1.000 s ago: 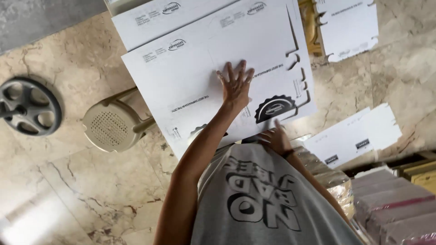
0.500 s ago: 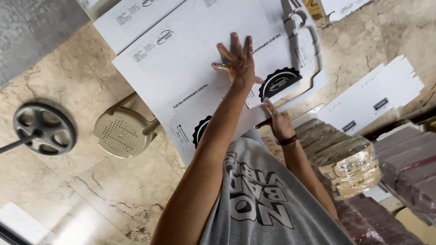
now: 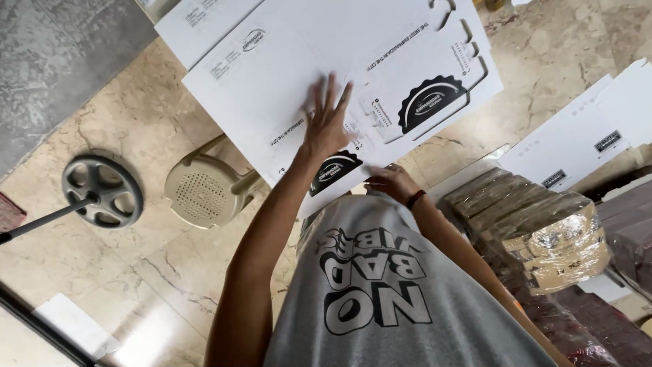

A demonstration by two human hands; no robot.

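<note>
White flat cardboard sheet [image 3: 292, 68], die-cut with slots and printed with round black emblems, fills the upper centre of the frame and lies on top of at least 1 more sheet [image 3: 197, 24] of the same kind that shows at the upper left. The left hand [image 3: 326, 122] lies flat on the top sheet near its lower edge, fingers spread and released, gripping nothing. The right hand [image 3: 390, 183], with a dark band at the wrist, sits at the sheet's lower edge just below centre; its fingers curl at the cardboard, but whether they pinch it cannot be told. The sheet's right edge carries cut tabs and slots, and bare marble floor [image 3: 543, 75] lies beyond it. Lower left of the sheet, a beige plastic stool [image 3: 200, 194] pokes out from under its edge. Farther left stands a grey wheel-shaped base [image 3: 102, 190] with a dark rod. At the right, more white printed sheets [image 3: 577, 139] lie on the floor, and a film-wrapped bundle of brown cardboard [image 3: 543, 231] crowds the lower right, close to the right forearm.
</note>
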